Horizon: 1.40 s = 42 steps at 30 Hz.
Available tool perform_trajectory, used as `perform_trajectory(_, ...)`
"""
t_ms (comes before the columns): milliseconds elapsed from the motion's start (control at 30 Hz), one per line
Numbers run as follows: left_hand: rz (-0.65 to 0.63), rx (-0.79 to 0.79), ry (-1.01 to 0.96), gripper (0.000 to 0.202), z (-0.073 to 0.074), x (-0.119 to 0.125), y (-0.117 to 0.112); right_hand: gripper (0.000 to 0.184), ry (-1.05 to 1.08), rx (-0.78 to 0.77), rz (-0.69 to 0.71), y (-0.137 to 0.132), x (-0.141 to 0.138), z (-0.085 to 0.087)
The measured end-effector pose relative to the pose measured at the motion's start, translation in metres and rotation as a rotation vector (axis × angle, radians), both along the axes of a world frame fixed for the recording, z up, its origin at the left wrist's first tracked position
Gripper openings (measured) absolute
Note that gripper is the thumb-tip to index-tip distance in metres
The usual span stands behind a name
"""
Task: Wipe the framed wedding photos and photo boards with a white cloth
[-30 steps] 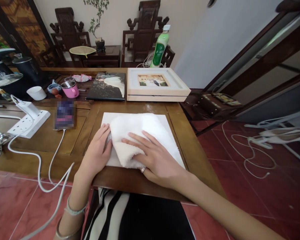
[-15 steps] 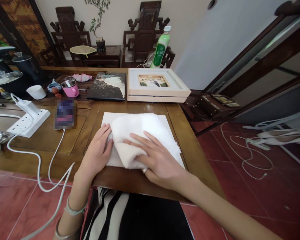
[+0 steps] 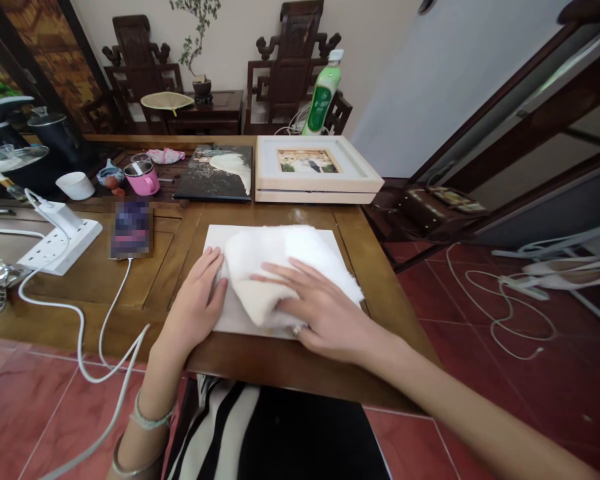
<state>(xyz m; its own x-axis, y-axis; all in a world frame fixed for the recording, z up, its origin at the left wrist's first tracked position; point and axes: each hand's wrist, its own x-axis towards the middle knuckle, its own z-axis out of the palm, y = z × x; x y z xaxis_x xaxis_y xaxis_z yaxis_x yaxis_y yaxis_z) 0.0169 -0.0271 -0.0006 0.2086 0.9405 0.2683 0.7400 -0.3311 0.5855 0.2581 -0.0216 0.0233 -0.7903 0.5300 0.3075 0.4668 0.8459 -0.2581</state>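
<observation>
A fluffy white cloth [image 3: 275, 257] lies bunched on a flat white board [image 3: 229, 320] at the near edge of the wooden table [image 3: 170, 267]. My right hand [image 3: 325, 310] lies flat on the cloth with fingers stretched out, pressing it down; a ring shows on one finger. My left hand [image 3: 195, 307] rests open on the board's left side, fingertips touching the cloth's edge.
Behind the board lie a pale-framed photo [image 3: 310, 167] and a dark photo print [image 3: 216, 172]. A phone [image 3: 130, 227], a white power strip [image 3: 57, 243] with cables, a pink mug [image 3: 143, 177] and a white cup [image 3: 74, 185] sit left. A green bottle [image 3: 321, 97] stands behind. Cables trail on the red floor.
My right hand has slid slightly away from me and to the right over the cloth, bunching its right edge inward. My left hand has stayed in place.
</observation>
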Motion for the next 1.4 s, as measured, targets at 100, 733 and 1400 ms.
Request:
perform_trajectory(100,0.011,0.000,-0.004,0.047,0.000,0.000,0.000,0.050,0.000,0.030,-0.050,0.032,-0.002,-0.003)
perform_trajectory(733,-0.025,-0.001,0.014,0.049,0.000,-0.002,0.000,0.043,0.049,-0.033,0.038,-0.059,-0.006,0.003)
perform_trajectory(1400,0.018,0.111,-0.111,0.050,0.007,0.002,-0.008,0.053,-0.064,-0.033,-0.166,0.040,-0.048,0.003)
